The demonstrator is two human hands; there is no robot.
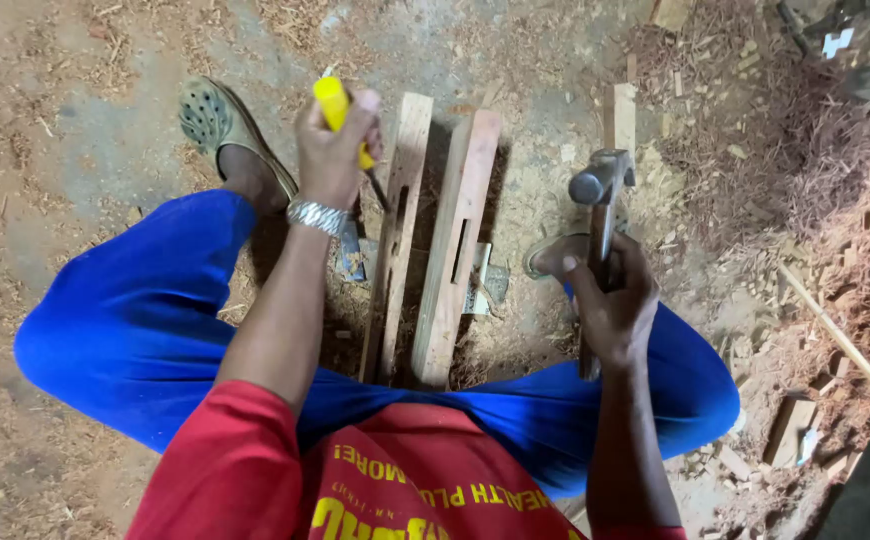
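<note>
Both hands are busy: the left hand is clenched round a yellow-handled chisel, whose dark blade seems to meet the left pale wooden slat, though shadow blurs the tip. Right of the slotted wooden batten, the right hand grips a steel claw hammer.

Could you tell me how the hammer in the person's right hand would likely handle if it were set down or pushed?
The hammer is probably head-heavy: its metal head looks bulky against the slim handle gripped by the right hand. It looks rigid, unlikely to flex. Laid on the sawdust-strewn ground, it would likely rest flat rather than roll.
</note>
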